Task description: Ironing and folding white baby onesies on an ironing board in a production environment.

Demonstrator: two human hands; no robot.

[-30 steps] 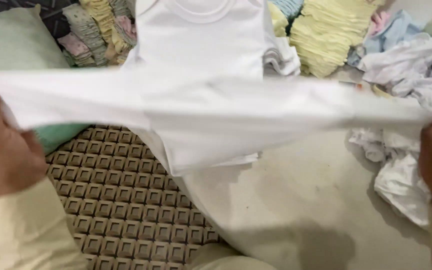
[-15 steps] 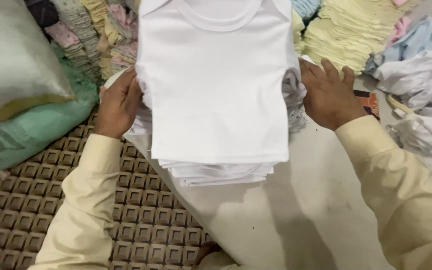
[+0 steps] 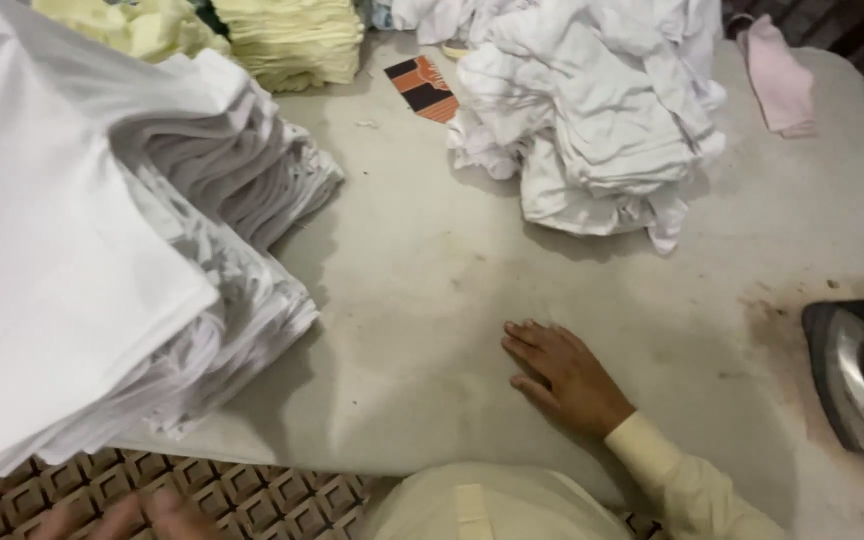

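Note:
My right hand (image 3: pixel 564 376) lies flat and empty on the grey ironing pad (image 3: pixel 432 290), fingers spread, pointing left. My left hand (image 3: pixel 142 517) is a blur at the bottom edge, below the pad over the patterned mat; whether it holds anything cannot be made out. A tall stack of folded white garments (image 3: pixel 102 250) fills the left side, close to the camera. A loose heap of unfolded white garments (image 3: pixel 592 110) lies at the far middle of the pad, well beyond my right hand.
A dark clothes iron (image 3: pixel 857 375) rests at the right edge on a stained patch. Folded pale yellow stacks (image 3: pixel 287 40) sit at the back left. A pink cloth (image 3: pixel 780 85) lies back right, and an orange and black card (image 3: pixel 422 88) near the heap.
Both hands have left the white stack. The view has swung right; the right hand now rests on the bare pad and the left has dropped low.

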